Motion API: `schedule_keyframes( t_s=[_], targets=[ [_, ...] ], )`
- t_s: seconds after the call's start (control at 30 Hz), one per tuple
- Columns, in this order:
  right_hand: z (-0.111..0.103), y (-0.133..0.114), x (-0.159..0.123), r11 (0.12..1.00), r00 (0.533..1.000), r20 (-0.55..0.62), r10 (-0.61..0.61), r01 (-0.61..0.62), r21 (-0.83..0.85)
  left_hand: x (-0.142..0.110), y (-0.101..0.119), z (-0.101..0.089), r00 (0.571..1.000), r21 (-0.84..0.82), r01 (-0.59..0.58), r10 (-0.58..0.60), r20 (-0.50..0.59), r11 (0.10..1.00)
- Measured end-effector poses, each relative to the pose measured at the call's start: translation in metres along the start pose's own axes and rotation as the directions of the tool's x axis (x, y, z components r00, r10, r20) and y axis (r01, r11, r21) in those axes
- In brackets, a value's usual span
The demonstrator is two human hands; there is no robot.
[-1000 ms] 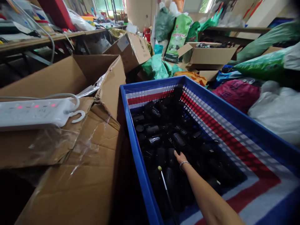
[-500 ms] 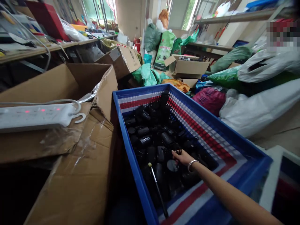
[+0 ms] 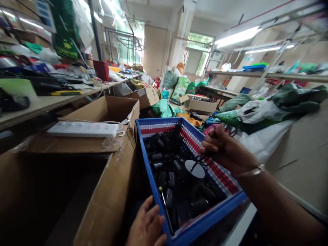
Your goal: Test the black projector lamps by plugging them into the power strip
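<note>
As we look down the length of the blue plastic crate point(image 3: 145, 150), the right hand point(image 3: 225, 147) and the left hand point(image 3: 146, 222) are well apart. The right hand is raised over the crate, its fingers point(image 3: 212, 138) curled on a thin black cord point(image 3: 202, 159), with a metal bangle point(image 3: 249, 170) at the wrist. Beneath it lies a black cylinder point(image 3: 194, 174) with a pale oval end. The left hand is relaxed, holds nothing visible and lies just beside the crate's near wall; we cannot tell whether it touches. Near it, a thin steel rod with a yellow ball tip point(image 3: 165, 208) leans among the other black cylinders point(image 3: 157, 157). These fill the crate along much of its length, so we judge that most remain in place. To the left, a white power strip point(image 3: 82, 129) rests on a cardboard box point(image 3: 107, 109).
</note>
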State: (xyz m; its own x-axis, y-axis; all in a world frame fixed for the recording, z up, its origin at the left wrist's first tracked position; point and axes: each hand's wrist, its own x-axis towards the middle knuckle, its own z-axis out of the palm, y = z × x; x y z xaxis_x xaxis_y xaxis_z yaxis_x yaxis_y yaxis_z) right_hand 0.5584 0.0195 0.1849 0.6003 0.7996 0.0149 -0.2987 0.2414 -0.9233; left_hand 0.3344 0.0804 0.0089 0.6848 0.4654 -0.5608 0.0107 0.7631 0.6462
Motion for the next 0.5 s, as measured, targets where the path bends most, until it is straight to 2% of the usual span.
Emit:
schedule_keyframes(
  t_s=[0.03,0.07,0.1,0.17,0.2,0.27,0.37,0.43,0.5],
  targets=[
    [0.014,-0.015,-0.012,1.0,0.998,0.064,-0.014,0.014,-0.008,0.004,-0.005,0.006,0.992,-0.084,0.109,-0.103,0.073,0.991],
    [0.026,-0.027,-0.024,0.999,0.992,0.119,-0.03,0.034,-0.028,0.007,-0.007,0.012,0.965,-0.135,0.211,-0.184,0.187,0.968],
    [0.034,-0.038,-0.035,0.997,0.985,0.166,-0.046,0.056,-0.059,0.009,-0.007,0.016,0.919,-0.165,0.294,-0.231,0.321,0.941],
    [0.041,-0.05,-0.052,0.986,0.972,0.228,-0.056,0.089,-0.139,0.006,0.0,0.022,0.806,-0.2,0.365,-0.201,0.556,0.909],
    [0.041,-0.052,-0.058,0.979,0.969,0.245,-0.046,0.092,-0.179,0.004,0.005,0.024,0.778,-0.245,0.351,-0.136,0.613,0.904],
    [0.037,-0.05,-0.068,0.971,0.97,0.242,-0.015,0.072,-0.23,-0.002,0.014,0.026,0.786,-0.367,0.284,0.004,0.618,0.886],
    [0.033,-0.042,-0.079,0.979,0.982,0.189,0.0,0.038,-0.198,-0.006,0.022,0.024,0.819,-0.494,0.157,0.167,0.549,0.855],
    [0.036,-0.042,-0.084,0.987,0.991,0.13,-0.036,0.055,-0.148,-0.005,0.022,0.022,0.829,-0.499,0.081,0.22,0.514,0.863],
    [0.042,-0.045,-0.085,0.985,0.989,0.066,-0.131,0.137,-0.1,-0.005,0.022,0.019,0.851,-0.465,-0.006,0.248,0.462,0.885]
  ],
)
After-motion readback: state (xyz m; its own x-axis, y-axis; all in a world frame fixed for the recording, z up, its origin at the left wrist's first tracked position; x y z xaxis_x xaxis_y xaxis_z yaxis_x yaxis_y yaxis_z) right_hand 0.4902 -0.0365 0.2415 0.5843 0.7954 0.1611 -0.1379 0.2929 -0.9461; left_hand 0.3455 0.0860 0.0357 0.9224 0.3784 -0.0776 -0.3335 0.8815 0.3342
